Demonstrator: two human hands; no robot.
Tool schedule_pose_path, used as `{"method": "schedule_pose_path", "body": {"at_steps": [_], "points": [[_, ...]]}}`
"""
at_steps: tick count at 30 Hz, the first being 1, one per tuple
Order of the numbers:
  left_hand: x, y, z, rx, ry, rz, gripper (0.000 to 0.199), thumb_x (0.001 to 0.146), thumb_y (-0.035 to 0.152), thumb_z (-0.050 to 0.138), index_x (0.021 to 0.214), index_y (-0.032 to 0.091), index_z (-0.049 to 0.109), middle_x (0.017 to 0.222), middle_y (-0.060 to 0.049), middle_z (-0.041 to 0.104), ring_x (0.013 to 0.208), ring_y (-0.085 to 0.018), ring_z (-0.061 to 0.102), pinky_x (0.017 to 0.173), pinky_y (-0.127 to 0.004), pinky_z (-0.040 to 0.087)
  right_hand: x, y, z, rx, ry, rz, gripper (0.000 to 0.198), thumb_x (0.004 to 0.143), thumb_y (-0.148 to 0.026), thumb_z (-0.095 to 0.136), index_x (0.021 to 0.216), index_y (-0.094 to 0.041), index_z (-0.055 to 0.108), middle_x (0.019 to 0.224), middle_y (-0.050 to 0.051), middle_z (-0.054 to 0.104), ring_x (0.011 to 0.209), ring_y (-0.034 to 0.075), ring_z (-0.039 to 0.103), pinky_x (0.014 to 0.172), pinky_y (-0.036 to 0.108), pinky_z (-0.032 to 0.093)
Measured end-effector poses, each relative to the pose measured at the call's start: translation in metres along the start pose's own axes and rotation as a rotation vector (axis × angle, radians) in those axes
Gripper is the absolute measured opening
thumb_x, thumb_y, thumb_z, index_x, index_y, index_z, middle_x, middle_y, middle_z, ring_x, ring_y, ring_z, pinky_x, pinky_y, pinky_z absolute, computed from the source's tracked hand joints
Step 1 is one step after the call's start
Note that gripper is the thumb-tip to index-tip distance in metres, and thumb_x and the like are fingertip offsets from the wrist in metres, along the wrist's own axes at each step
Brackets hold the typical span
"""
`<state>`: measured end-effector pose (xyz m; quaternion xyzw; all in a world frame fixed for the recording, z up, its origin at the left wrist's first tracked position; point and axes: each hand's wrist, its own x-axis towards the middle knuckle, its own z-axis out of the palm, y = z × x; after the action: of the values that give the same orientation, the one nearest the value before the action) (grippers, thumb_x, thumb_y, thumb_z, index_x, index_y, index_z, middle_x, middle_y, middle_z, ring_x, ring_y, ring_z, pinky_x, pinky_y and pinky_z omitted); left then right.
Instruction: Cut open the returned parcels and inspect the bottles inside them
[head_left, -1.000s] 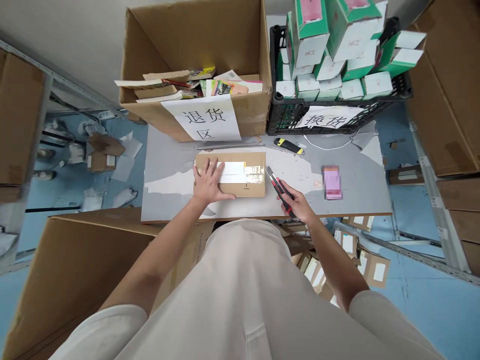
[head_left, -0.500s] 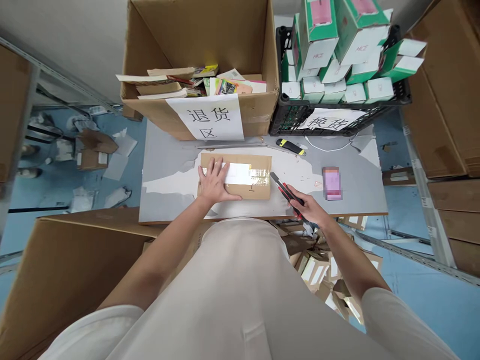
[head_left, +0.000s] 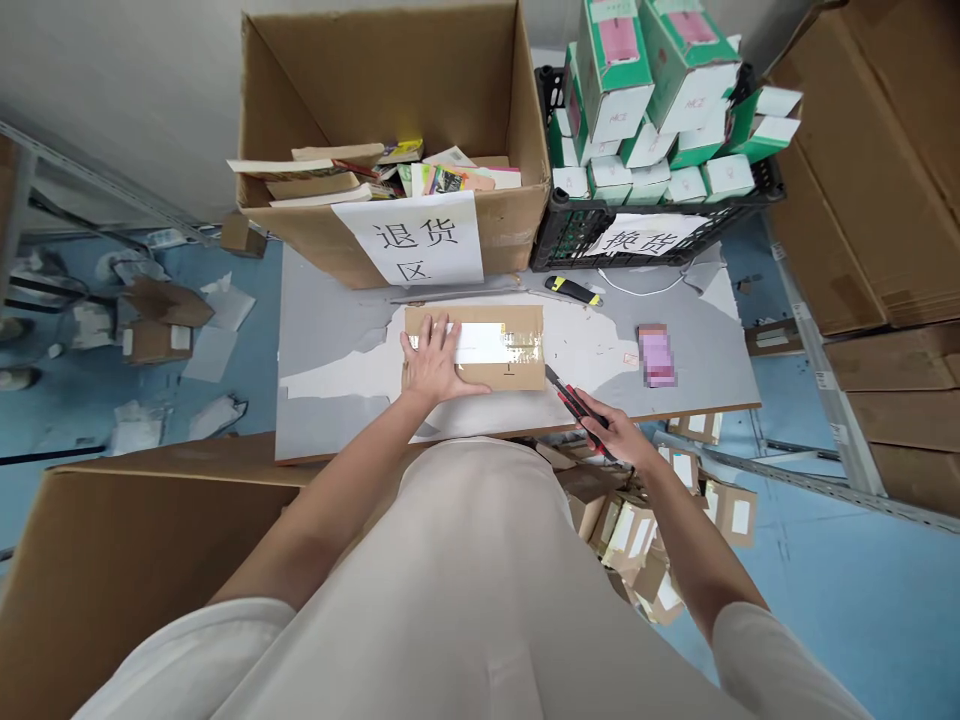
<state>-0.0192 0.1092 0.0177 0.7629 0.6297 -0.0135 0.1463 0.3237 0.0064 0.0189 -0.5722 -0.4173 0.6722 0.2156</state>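
Observation:
A flat brown cardboard box [head_left: 529, 372] with a white label and clear tape lies on the table in front of me. My left hand [head_left: 433, 368] rests flat on its left part, fingers spread. In my right hand [head_left: 611, 435] is a red and black utility knife [head_left: 577, 405], its tip pointing up and left, close to the box's lower right edge. Whether the tip touches the cardboard I cannot tell. Behind the box lies a second cutter, black and yellow [head_left: 573, 290]. To the right is a pink item [head_left: 657, 356], blurred out.
A large carton [head_left: 502, 215] of books and a black crate [head_left: 547, 240] of green-and-white boxes stand along the back of the table [head_left: 330, 290]. An open carton [head_left: 150, 560] is at my lower left. Several small boxes [head_left: 630, 530] lie below the table's front edge.
The view has shifted and turned slightly. The knife tip is now lower along the box's right side. My left hand keeps its place on the box.

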Motion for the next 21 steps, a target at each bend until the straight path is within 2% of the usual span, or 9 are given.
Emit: {"method": "schedule_pose_path", "body": {"at_steps": [3,5,8,11,13,15,18,21], "points": [[-0.003,0.000,0.001,-0.025,0.021,0.021,0.119,0.059,0.075,0.066,0.151,0.014,0.024,0.158,-0.020,0.018,0.144,-0.046,0.009,0.110,-0.069,0.001,-0.008,0.004,-0.006,0.036,0.163,-0.067,0.080,0.080,-0.048,0.066,0.150,-0.028,0.032,0.095,0.004,0.069,0.052,0.010,0.057,0.043,0.025,0.050],[-0.004,-0.002,-0.001,-0.054,0.046,0.036,0.112,0.060,0.074,0.065,0.149,0.016,0.029,0.157,-0.018,0.022,0.144,-0.045,0.013,0.110,-0.069,0.001,-0.007,0.005,-0.002,0.133,0.302,-0.124,0.084,0.078,-0.049,0.069,0.149,-0.028,0.031,0.100,0.005,0.069,0.058,0.013,0.063,0.047,0.027,0.053],[0.006,-0.014,-0.008,-0.125,0.158,-0.012,0.086,0.072,0.067,0.059,0.143,0.021,0.041,0.155,-0.015,0.029,0.142,-0.040,0.022,0.113,-0.065,0.004,0.009,0.006,0.029,0.325,0.443,-0.158,0.064,0.074,-0.053,0.070,0.128,-0.025,0.050,0.105,0.006,0.068,0.073,0.017,0.069,0.050,0.027,0.055],[0.029,-0.043,-0.015,-0.308,0.261,-0.153,0.059,0.089,0.048,0.043,0.140,0.019,0.045,0.152,-0.014,0.036,0.139,-0.034,0.033,0.114,-0.056,0.020,0.036,0.006,0.076,0.517,0.449,-0.138,0.048,0.073,-0.055,0.071,0.107,-0.026,0.054,0.111,0.003,0.064,0.080,0.017,0.070,0.054,0.027,0.057],[0.042,-0.067,-0.017,-0.493,0.200,-0.222,0.051,0.091,0.035,0.037,0.135,0.015,0.051,0.141,-0.014,0.051,0.129,-0.029,0.047,0.109,-0.046,0.034,0.056,0.001,0.098,0.602,0.438,-0.144,0.044,0.073,-0.053,0.072,0.102,-0.026,0.053,0.111,0.001,0.062,0.082,0.017,0.070,0.061,0.029,0.059],[0.042,-0.087,-0.013,-0.624,0.168,-0.286,0.043,0.089,0.030,0.038,0.122,0.016,0.061,0.124,-0.011,0.065,0.115,-0.026,0.058,0.102,-0.041,0.042,0.076,-0.010,0.105,0.633,0.471,-0.186,0.042,0.074,-0.052,0.071,0.101,-0.026,0.052,0.108,0.000,0.063,0.083,0.016,0.070,0.068,0.031,0.060],[0.012,-0.100,0.005,-0.754,0.227,-0.401,0.032,0.084,0.035,0.047,0.100,0.018,0.068,0.104,-0.008,0.071,0.095,-0.024,0.065,0.091,-0.038,0.050,0.103,-0.038,0.098,0.543,0.500,-0.287,0.035,0.083,-0.050,0.063,0.107,-0.026,0.053,0.104,0.001,0.065,0.086,0.014,0.068,0.075,0.032,0.058],[-0.043,-0.086,0.033,-1.008,0.201,-0.442,0.039,0.079,0.050,0.053,0.094,0.017,0.065,0.094,-0.008,0.070,0.075,-0.019,0.065,0.072,-0.034,0.054,0.125,-0.067,0.092,0.408,0.455,-0.330,0.033,0.092,-0.042,0.055,0.117,-0.022,0.056,0.110,0.005,0.064,0.094,0.016,0.064,0.080,0.036,0.056]]}}
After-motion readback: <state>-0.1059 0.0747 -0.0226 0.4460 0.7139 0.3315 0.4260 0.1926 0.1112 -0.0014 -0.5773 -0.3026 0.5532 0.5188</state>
